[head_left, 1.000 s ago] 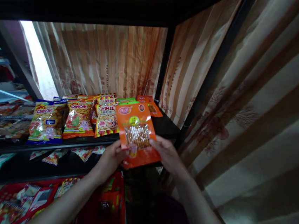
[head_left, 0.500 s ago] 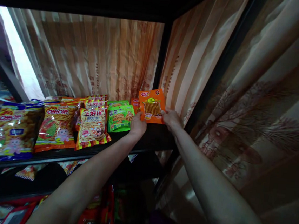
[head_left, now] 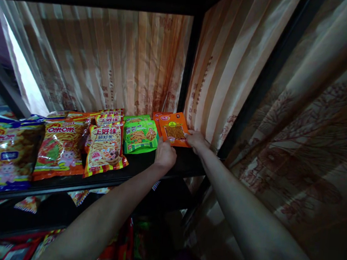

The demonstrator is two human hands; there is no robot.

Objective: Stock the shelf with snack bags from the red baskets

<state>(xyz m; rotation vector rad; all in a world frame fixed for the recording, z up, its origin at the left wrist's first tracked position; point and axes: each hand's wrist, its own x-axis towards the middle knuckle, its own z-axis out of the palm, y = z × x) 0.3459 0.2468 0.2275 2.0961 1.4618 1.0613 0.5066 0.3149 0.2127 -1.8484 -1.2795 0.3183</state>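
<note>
An orange snack packet (head_left: 174, 128) with brown sticks pictured on it leans back at the right end of the black shelf (head_left: 185, 160). My left hand (head_left: 165, 153) is closed at its lower left corner, and my right hand (head_left: 197, 141) pinches its lower right edge. Behind it, the top of another orange packet (head_left: 159, 115) shows; the rest is hidden. Just left of my left hand stands a green snack bag (head_left: 141, 137), with a second green one partly covered behind it.
Further left stand prawn cracker bags (head_left: 105, 150), an orange snack bag (head_left: 61, 148) and a blue-edged snack bag (head_left: 7, 155). Pleated curtains (head_left: 106, 58) hang behind and to the right. A black post (head_left: 191, 62) rises at the back corner. More packets (head_left: 28, 204) lie on lower levels.
Both hands have lowered the orange packet onto the shelf, and it now tilts back further against the one behind. The view has shifted slightly.
</note>
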